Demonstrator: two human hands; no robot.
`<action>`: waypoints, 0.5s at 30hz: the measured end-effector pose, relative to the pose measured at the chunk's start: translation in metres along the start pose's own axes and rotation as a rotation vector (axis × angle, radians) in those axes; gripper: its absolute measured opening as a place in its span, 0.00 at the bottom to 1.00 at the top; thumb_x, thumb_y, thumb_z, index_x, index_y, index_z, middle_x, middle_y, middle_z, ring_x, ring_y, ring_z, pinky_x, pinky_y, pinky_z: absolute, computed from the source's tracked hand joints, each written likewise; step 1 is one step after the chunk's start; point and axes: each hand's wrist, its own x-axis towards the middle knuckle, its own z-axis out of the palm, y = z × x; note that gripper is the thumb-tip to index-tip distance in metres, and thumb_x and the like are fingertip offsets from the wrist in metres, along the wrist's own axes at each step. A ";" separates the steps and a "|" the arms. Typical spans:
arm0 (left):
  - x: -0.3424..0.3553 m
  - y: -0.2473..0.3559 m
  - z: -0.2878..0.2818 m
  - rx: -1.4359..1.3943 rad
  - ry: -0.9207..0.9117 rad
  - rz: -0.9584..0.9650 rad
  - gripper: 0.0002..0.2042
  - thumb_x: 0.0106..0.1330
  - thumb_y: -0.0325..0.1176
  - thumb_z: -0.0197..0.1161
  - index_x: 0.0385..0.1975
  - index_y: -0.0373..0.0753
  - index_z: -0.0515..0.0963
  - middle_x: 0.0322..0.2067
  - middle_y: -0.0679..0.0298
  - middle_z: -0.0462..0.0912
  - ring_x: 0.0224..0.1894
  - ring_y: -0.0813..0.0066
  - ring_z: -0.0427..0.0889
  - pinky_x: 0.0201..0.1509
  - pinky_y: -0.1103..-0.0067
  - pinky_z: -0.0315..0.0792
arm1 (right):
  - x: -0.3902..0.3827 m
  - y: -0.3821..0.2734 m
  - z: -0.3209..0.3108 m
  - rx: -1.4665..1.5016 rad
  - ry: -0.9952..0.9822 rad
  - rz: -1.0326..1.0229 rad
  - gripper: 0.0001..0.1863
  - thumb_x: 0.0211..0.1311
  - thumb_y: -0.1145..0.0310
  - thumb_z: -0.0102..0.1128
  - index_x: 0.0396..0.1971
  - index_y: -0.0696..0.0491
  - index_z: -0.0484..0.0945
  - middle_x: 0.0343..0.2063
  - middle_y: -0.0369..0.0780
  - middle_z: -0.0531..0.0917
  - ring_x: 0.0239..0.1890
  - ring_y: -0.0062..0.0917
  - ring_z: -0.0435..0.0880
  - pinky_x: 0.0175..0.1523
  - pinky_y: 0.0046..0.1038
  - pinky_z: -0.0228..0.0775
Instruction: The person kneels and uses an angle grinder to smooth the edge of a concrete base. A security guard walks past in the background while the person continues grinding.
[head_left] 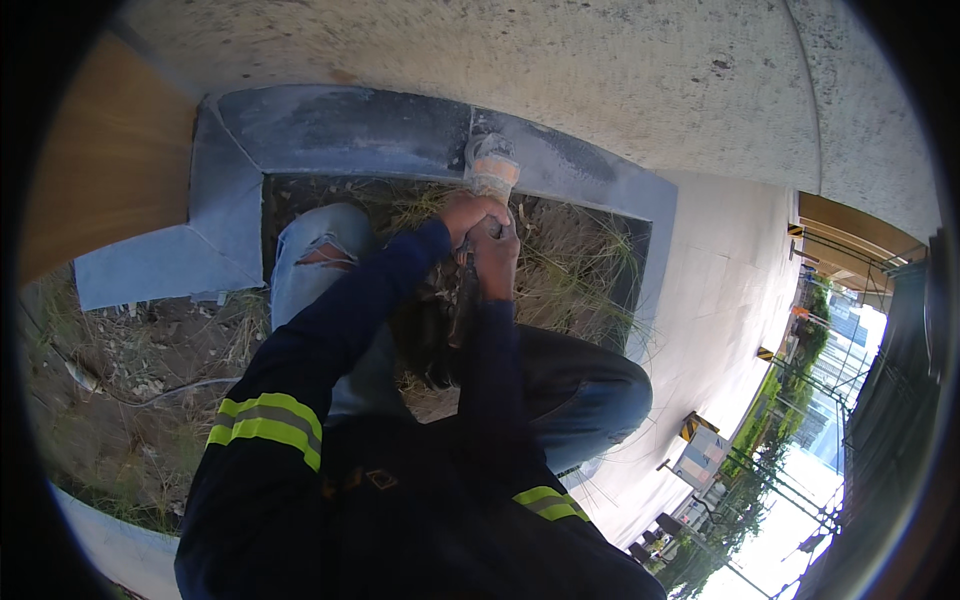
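Note:
Both my hands are wrapped round a dusty orange and grey power tool (492, 178) that looks like an angle grinder. My left hand (468, 216) is closed on its body, nearer the head. Just behind it, to the right, my right hand (496, 262) grips the rear part. The tool's round head lies over the grey stone coping (350, 128), close to a joint between two slabs. Whether its disc touches the stone cannot be made out. Some of the coping has a pale, dusty look; other patches are darker.
Inside the coping is a bed of soil and dry grass (575, 265), where I crouch with bent knees. A rough pale wall (640, 75) rises behind the coping. At left stand a brown panel (125, 160) and a thin cable (180, 390). Pale paving (715, 270) stretches to the right.

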 end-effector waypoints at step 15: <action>-0.007 -0.006 0.003 -0.013 0.075 -0.014 0.08 0.51 0.26 0.74 0.30 0.31 0.88 0.34 0.59 0.89 0.37 0.69 0.87 0.44 0.72 0.79 | -0.013 -0.010 -0.002 0.024 -0.022 0.012 0.26 0.60 0.66 0.69 0.57 0.61 0.77 0.44 0.40 0.84 0.45 0.21 0.81 0.51 0.27 0.74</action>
